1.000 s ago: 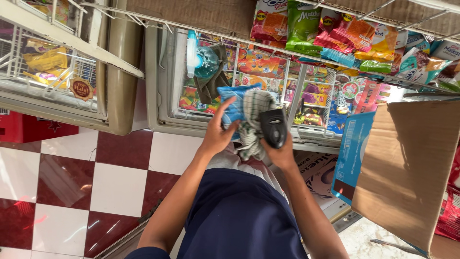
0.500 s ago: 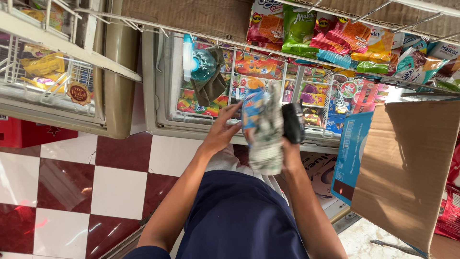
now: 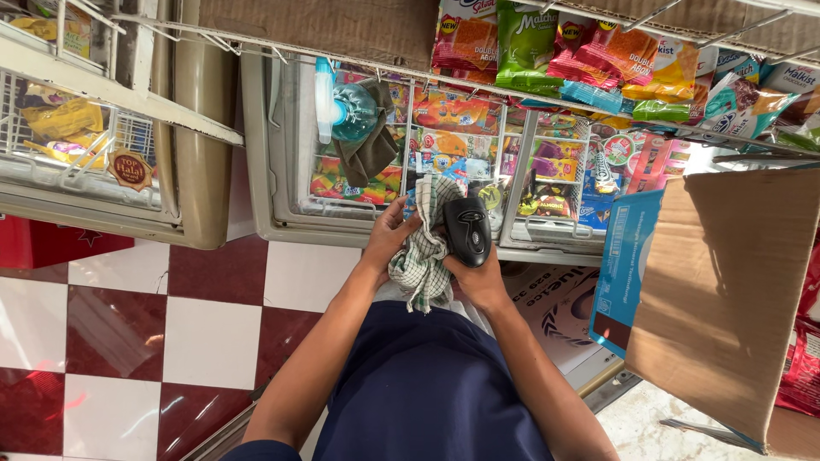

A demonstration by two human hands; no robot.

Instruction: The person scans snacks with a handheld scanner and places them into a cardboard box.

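My left hand (image 3: 389,237) grips a green-and-white checked cloth (image 3: 420,265), which is bunched and hangs down between both hands. A black handheld scanner (image 3: 468,229) is held in my right hand (image 3: 480,277), touching the cloth's right side. Both hands are raised in front of my dark blue shirt, just before the glass lid of a chest freezer (image 3: 282,205). A bit of a blue packet (image 3: 456,176) shows above the cloth; I cannot tell whether a hand holds it.
On the freezer lid lie a blue spray bottle (image 3: 348,109) and a dark rag (image 3: 369,152). Snack packets (image 3: 589,60) hang on a wire rack above. A second freezer (image 3: 102,162) stands left. An open cardboard box (image 3: 726,290) is at the right. The floor is red-and-white tile (image 3: 111,324).
The blue packet held up between my hands earlier is now mostly out of sight. The cloth has dropped lower, and the scanner has turned its top face toward the camera.
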